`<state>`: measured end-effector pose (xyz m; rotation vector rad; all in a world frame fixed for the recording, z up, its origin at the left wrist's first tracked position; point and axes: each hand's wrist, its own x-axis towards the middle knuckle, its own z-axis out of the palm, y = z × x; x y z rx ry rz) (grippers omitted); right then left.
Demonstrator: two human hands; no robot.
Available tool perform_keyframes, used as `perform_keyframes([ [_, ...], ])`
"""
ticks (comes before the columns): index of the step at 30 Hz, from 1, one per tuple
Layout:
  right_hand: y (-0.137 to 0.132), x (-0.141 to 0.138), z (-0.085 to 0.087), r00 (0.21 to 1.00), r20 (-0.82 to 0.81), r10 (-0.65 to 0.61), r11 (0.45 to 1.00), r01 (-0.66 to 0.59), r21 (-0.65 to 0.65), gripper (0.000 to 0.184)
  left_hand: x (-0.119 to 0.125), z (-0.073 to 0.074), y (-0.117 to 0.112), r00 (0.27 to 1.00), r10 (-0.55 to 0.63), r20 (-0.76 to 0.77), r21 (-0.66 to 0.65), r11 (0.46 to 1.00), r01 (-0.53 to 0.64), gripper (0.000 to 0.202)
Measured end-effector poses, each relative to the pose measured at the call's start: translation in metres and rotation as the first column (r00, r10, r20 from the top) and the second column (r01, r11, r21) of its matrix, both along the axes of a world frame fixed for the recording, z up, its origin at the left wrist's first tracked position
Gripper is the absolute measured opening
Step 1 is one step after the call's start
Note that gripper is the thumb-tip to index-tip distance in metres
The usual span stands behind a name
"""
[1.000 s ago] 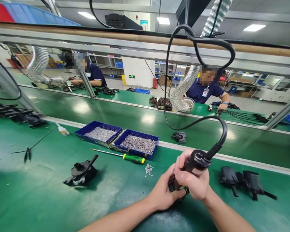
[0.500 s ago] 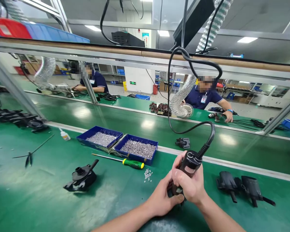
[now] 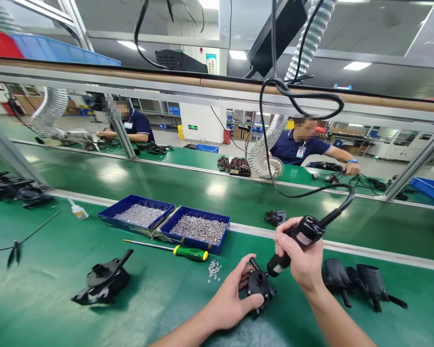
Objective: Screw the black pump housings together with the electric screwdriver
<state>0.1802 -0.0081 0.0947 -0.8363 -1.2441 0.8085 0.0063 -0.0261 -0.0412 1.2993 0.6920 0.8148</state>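
Note:
My left hand [image 3: 235,296] grips a black plastic pump housing [image 3: 259,284] low over the green bench, thumb on its near side. The housing has a round spout on top and a side tube. Wrapped in my right hand [image 3: 305,260] is a black corded electric screwdriver [image 3: 292,246], tilted, its lower end beside the housing at the upper right. A cable rises from its back end. Left of my left hand lie small washers [image 3: 214,271] and a green-and-yellow screwdriver [image 3: 191,253]. Another black housing [image 3: 103,279] rests farther left.
Two blue trays of small metal parts [image 3: 139,215] and screws [image 3: 198,228] stand by the bench's back edge. Black housings [image 3: 372,282] lie at right, another part [image 3: 275,218] behind. A small bottle [image 3: 78,210] lies left. Two co-workers sit across the line.
The electric screwdriver has lifted off the housing and tilted to the right in my right hand, uncovering the housing's top. My left hand keeps its hold. The view has shifted slightly.

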Motion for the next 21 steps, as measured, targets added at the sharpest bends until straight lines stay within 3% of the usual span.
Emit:
perform_keyframes([
  [7, -0.001, -0.009, 0.009, 0.994, 0.061, 0.094, 0.994, -0.09, -0.06, 0.014, -0.002, 0.005, 0.001, 1.0, -0.018, 0.019, -0.023, 1.0, 0.018, 0.096],
  [14, 0.003, -0.03, 0.006, 0.989, 0.138, -0.048, 0.995, 0.059, -0.08, 0.015, 0.0, 0.011, 0.001, 0.998, 0.002, 0.066, -0.06, 0.998, 0.002, 0.092],
  [21, 0.009, -0.02, -0.007, 0.996, 0.073, -0.049, 0.997, 0.053, -0.058, 0.014, 0.0, 0.007, 0.0, 0.998, 0.024, 0.056, -0.103, 0.994, -0.018, 0.099],
])
